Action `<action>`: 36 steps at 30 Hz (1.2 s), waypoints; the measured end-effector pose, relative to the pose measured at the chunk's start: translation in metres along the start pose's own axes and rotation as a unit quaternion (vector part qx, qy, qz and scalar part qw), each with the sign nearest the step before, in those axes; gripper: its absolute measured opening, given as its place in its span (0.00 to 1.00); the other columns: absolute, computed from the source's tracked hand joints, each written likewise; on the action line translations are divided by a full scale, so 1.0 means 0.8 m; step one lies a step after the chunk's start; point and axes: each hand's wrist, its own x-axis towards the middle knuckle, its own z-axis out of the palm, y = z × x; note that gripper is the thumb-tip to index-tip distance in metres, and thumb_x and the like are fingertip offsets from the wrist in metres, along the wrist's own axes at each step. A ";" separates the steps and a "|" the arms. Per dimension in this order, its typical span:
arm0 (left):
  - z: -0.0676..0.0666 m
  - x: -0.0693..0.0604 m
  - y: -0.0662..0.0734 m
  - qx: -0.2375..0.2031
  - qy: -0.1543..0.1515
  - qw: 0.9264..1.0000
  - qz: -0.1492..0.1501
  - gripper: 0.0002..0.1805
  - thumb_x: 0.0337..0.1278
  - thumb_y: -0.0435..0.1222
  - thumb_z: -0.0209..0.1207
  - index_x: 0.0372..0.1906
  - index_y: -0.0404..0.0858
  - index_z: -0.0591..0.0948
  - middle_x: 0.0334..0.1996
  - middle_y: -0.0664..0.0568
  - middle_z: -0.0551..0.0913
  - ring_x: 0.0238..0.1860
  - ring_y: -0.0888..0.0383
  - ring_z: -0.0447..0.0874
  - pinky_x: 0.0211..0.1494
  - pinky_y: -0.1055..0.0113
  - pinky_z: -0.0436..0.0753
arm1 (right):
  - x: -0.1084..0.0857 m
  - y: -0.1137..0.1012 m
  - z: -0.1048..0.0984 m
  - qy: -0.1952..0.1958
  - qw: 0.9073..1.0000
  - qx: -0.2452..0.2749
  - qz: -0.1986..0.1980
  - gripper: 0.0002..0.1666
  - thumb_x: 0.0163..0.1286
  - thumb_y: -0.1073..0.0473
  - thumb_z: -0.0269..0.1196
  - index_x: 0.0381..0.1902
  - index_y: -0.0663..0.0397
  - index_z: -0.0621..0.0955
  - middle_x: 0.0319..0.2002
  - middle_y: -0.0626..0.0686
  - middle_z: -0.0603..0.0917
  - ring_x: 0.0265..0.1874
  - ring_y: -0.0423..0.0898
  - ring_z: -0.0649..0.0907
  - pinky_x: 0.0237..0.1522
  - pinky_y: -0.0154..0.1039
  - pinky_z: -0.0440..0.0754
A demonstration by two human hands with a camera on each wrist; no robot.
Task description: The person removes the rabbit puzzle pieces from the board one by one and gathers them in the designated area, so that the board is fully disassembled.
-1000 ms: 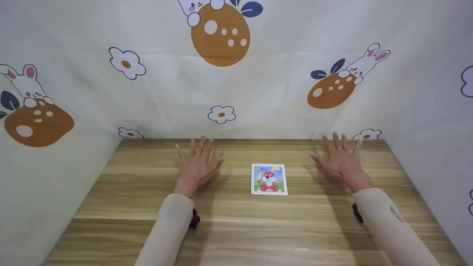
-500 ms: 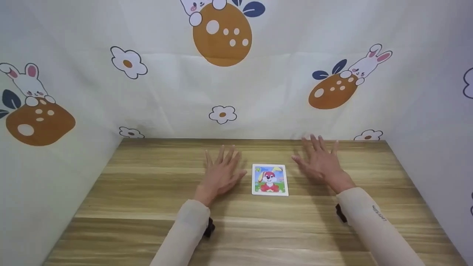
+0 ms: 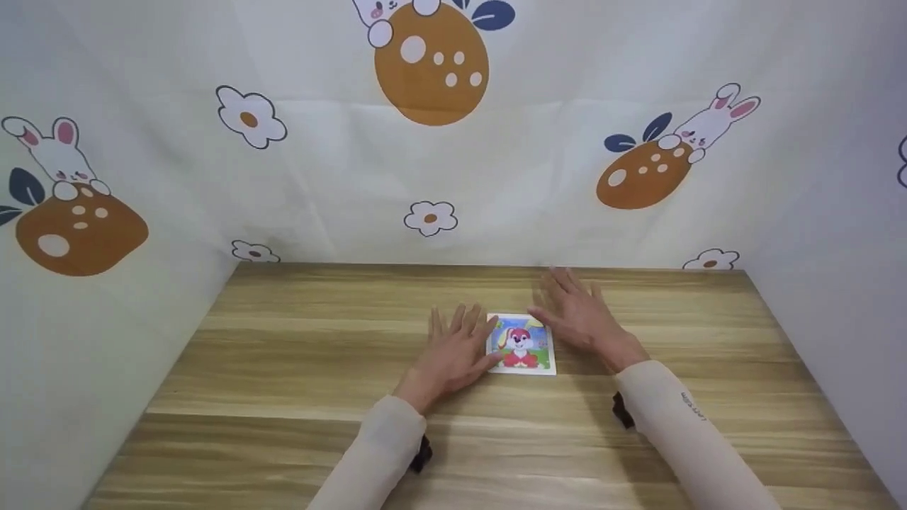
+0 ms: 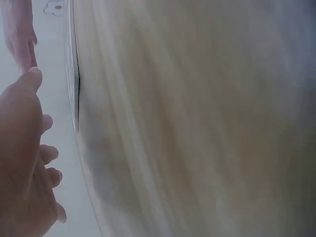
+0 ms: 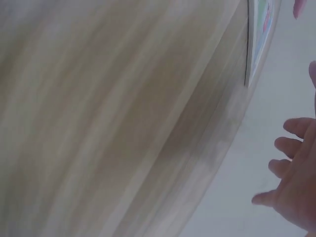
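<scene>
Patterned cloth (image 3: 319,170) behind, top rabbit cut off by the frame. Wooden table (image 3: 283,354), blurry in both wrist views. Sleeves (image 3: 687,432) run out of frame at the bottom. Left hand (image 3: 450,360) and right hand (image 3: 582,315): fingers extended, both grasping nothing. Picture (image 3: 523,347) lies flat on table between them; left fingers hide bits of its left edge, right thumb its top edge. Contact: can't tell. Wrist views show it near edge-on, cropped.
</scene>
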 end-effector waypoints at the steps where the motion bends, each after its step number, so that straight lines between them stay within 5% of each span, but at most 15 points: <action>1: 0.001 -0.001 0.003 0.002 -0.004 1.000 0.000 0.39 0.72 0.64 0.38 0.80 0.51 0.55 0.82 0.46 0.48 0.82 0.42 0.42 0.78 0.30 0.37 | 0.002 -0.004 0.001 -0.005 1.000 0.016 -0.002 0.48 0.73 0.29 0.51 0.77 0.57 0.62 0.80 0.59 0.56 0.80 0.61 0.53 0.76 0.71 0.47; 9: 0.005 -0.008 0.030 -0.018 -0.027 0.999 -0.021 0.36 0.73 0.63 0.39 0.79 0.53 0.57 0.82 0.45 0.47 0.82 0.40 0.44 0.79 0.32 0.40 | 0.016 -0.026 0.015 -0.011 0.980 0.193 0.041 0.31 0.73 0.45 0.61 0.66 0.58 0.76 0.70 0.62 0.70 0.71 0.62 0.69 0.73 0.62 0.66; 13: 0.009 -0.009 0.046 0.001 -0.004 1.000 -0.030 0.34 0.74 0.58 0.45 0.78 0.49 0.62 0.79 0.39 0.56 0.79 0.38 0.55 0.78 0.31 0.49 | 0.021 -0.033 0.024 0.004 0.962 0.262 0.078 0.20 0.73 0.54 0.62 0.59 0.57 0.81 0.60 0.59 0.77 0.59 0.56 0.79 0.62 0.51 0.79; 18: 0.014 -0.012 0.059 0.022 0.036 0.999 -0.014 0.31 0.74 0.53 0.50 0.74 0.43 0.69 0.71 0.38 0.68 0.72 0.39 0.67 0.74 0.32 0.60 | 0.026 -0.037 0.034 0.006 0.948 0.303 0.097 0.15 0.73 0.59 0.62 0.54 0.56 0.84 0.52 0.57 0.84 0.48 0.49 0.81 0.50 0.39 0.80; 26: 0.018 -0.015 0.073 0.018 0.057 0.998 0.000 0.26 0.71 0.47 0.56 0.66 0.37 0.76 0.65 0.40 0.74 0.69 0.43 0.70 0.71 0.34 0.67 | 0.030 -0.037 0.036 -0.017 0.945 0.309 0.102 0.12 0.72 0.62 0.62 0.50 0.56 0.86 0.49 0.56 0.87 0.47 0.47 0.83 0.53 0.40 0.81; 36: 0.028 -0.011 0.087 0.043 0.078 0.996 0.007 0.27 0.67 0.47 0.57 0.65 0.38 0.77 0.66 0.40 0.74 0.69 0.41 0.71 0.66 0.34 0.70 | 0.032 -0.039 0.037 -0.046 0.953 0.288 0.077 0.11 0.69 0.69 0.62 0.46 0.59 0.87 0.44 0.57 0.87 0.40 0.45 0.81 0.42 0.32 0.77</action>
